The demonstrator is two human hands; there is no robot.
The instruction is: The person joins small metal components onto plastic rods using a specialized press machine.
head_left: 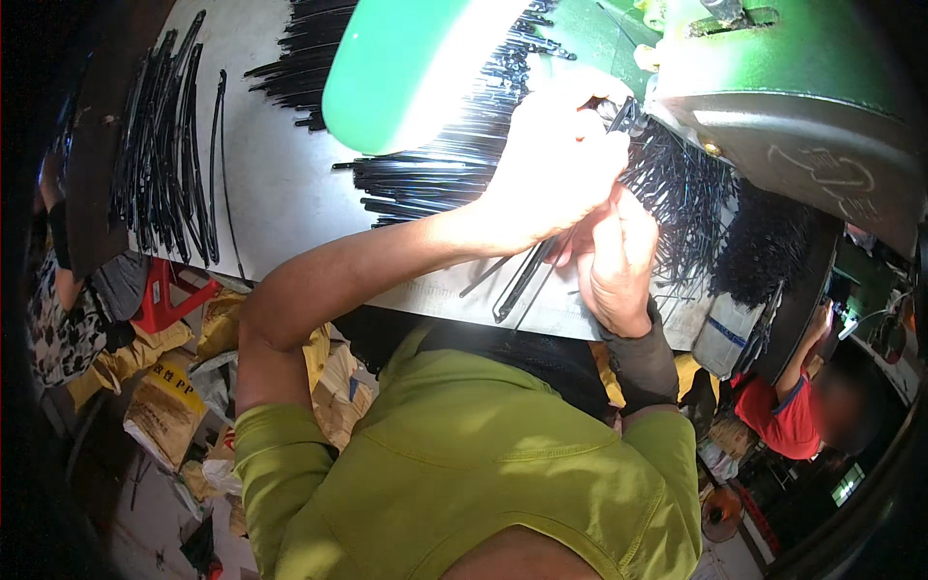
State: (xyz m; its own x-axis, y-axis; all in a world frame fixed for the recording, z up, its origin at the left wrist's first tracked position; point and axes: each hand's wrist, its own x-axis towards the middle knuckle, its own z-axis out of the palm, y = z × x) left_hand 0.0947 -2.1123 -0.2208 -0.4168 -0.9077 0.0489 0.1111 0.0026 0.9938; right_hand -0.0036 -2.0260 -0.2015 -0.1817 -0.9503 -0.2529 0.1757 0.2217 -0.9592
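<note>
Both my hands are close together at the green machine [793, 68]. My left hand [561, 155], washed out by bright light, is closed at the fingertips beside the machine's metal working part [628, 114]; a short dark piece shows there. My right hand [619, 261] is just below it, fingers curled around a few thin black strips [527, 280] whose ends stick out toward my body. Whether the piece at the left fingertips belongs to these strips is hidden. A dense pile of short black strips [686, 193] lies to the right of my hands.
Long black strips [435, 174] lie in rows on the pale table [271, 193], with another bundle [164, 145] at far left. A green panel [387, 77] hangs above. Brown sacks [164, 406] and a red stool [164, 300] stand below left. Another person's red sleeve [778, 416] shows at right.
</note>
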